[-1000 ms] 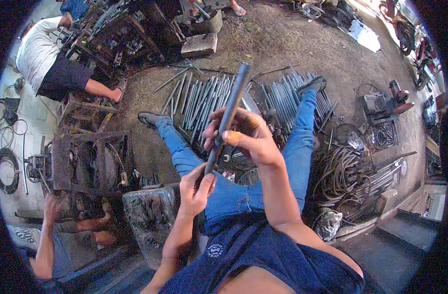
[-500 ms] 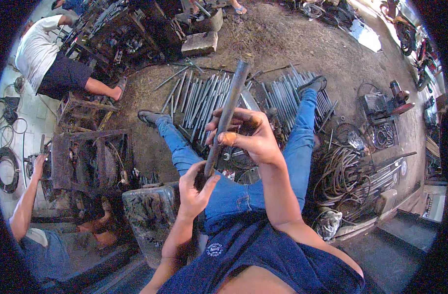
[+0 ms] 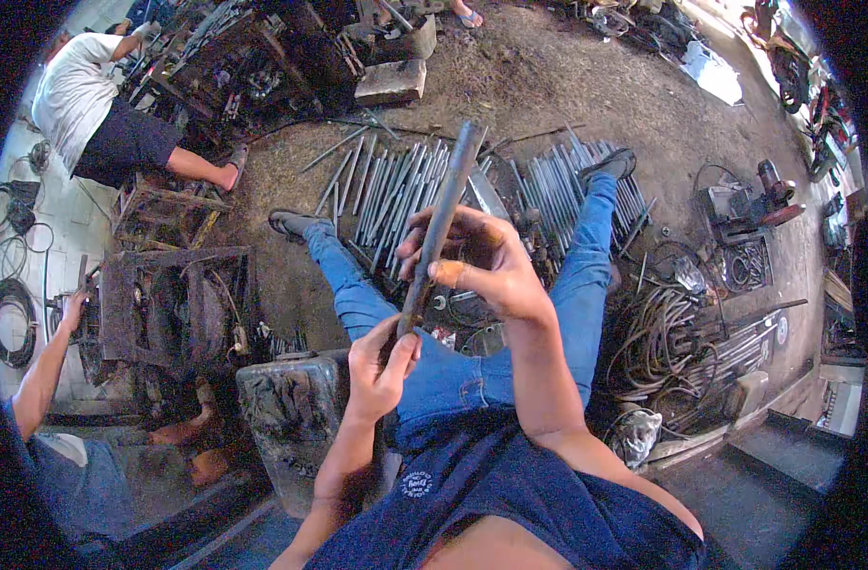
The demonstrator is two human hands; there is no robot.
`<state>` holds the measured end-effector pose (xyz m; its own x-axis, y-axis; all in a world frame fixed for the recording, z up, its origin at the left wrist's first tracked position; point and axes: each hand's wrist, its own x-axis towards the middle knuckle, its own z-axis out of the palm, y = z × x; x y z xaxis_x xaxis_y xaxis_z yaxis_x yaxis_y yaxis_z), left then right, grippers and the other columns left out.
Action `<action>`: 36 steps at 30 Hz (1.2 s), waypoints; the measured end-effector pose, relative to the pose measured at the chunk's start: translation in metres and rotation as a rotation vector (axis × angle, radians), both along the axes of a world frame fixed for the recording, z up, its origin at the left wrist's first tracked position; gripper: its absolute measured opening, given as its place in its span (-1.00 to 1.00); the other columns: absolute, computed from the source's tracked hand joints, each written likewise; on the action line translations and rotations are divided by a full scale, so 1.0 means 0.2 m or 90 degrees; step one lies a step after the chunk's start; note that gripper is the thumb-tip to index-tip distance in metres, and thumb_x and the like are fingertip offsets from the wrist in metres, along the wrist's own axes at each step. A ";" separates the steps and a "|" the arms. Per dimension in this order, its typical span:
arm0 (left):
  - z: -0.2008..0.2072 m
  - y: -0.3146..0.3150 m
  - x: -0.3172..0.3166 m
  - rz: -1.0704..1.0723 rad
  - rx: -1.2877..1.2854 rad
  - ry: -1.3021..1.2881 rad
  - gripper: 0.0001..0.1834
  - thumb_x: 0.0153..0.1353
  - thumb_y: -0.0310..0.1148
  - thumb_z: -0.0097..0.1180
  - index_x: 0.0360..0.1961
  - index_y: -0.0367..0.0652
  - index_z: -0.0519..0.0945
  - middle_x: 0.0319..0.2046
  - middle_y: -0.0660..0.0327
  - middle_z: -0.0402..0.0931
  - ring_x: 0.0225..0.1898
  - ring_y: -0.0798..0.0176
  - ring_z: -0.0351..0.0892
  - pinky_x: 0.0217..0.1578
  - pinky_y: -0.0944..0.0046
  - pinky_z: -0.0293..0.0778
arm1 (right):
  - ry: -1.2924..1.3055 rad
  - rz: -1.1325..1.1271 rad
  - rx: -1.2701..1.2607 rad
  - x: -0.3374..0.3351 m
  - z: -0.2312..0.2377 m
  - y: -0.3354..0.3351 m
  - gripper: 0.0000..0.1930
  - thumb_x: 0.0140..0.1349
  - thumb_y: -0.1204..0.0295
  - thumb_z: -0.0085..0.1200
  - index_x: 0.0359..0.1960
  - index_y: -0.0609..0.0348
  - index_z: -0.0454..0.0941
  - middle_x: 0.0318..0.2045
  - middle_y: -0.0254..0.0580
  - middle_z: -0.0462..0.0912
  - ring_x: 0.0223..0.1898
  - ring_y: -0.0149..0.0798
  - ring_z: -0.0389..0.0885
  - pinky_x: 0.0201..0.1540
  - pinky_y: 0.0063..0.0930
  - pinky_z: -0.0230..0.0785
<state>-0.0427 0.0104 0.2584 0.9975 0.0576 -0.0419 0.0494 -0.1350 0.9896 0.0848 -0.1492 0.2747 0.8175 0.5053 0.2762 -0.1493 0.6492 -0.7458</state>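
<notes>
I hold a metal rod (image 3: 448, 204) aslant above the floor (image 3: 529, 85), between my spread legs (image 3: 581, 256), its top end leaning away and rightward. My left hand (image 3: 381, 370) has its fingers closed round the lower end, thumb on the near side, the forearm slanting up from below. My right hand (image 3: 491, 261) bends inward at the wrist, its orange-wrapped thumb against the rod below its middle, the other fingers curled loosely behind. Thinner rods (image 3: 393, 204) lie in two piles on the floor; coils of cable or hose (image 3: 638, 337) lie toward its right edge.
</notes>
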 end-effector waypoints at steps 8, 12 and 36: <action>0.03 -0.01 0.00 0.007 -0.098 0.059 -0.79 0.33 -0.42 -0.08 -0.14 -0.35 0.49 -0.56 0.29 0.44 -0.65 0.54 0.31 -0.66 0.52 0.18 | 0.029 -0.015 -0.049 0.00 0.00 -0.01 -0.50 0.00 0.57 0.26 0.02 0.42 0.42 -0.22 -0.04 0.64 -0.23 -0.20 0.66 -0.09 -0.29 0.51; 0.02 -0.01 0.00 0.026 -0.113 0.044 -0.79 0.30 -0.44 -0.02 -0.12 -0.34 0.49 -0.55 0.30 0.45 -0.63 0.54 0.33 -0.65 0.53 0.20 | 0.022 -0.020 -0.054 -0.01 0.00 -0.01 -0.51 -0.03 0.62 0.28 0.00 0.43 0.44 -0.23 -0.03 0.65 -0.23 -0.19 0.67 -0.10 -0.29 0.52; 0.02 0.00 0.01 0.008 0.011 0.023 -0.84 0.30 -0.40 -0.02 -0.27 -0.30 0.50 -0.59 0.34 0.41 -0.66 0.56 0.27 -0.67 0.51 0.18 | -0.020 -0.018 -0.043 0.01 -0.03 0.01 -0.57 0.02 0.55 0.27 -0.05 0.31 0.40 -0.26 -0.03 0.62 -0.22 -0.20 0.64 -0.10 -0.29 0.48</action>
